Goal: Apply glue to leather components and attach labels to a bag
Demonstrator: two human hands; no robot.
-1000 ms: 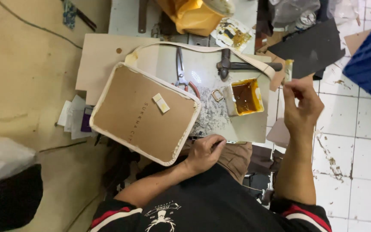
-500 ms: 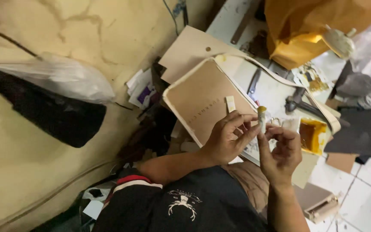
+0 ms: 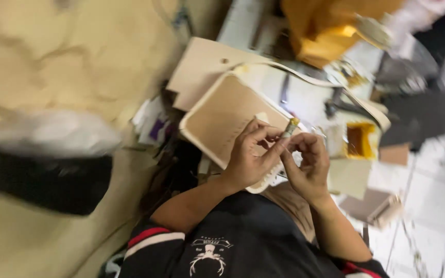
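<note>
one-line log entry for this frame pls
left hand: pinching small stick | right hand: touching stick | under hands: tan board | nearby: yellow tub

A white tiled floor (image 3: 433, 206) carries the clutter: a tan board with pale edging (image 3: 222, 116), a small yellow tub (image 3: 359, 140), cardboard pieces (image 3: 202, 67).

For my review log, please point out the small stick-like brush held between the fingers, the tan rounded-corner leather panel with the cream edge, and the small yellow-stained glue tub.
Small stick-like brush (image 3: 289, 126), head view, upper end.
Tan rounded-corner leather panel (image 3: 221, 116), head view, middle of face.
Yellow-stained glue tub (image 3: 359, 140), head view, dark inside.
</note>
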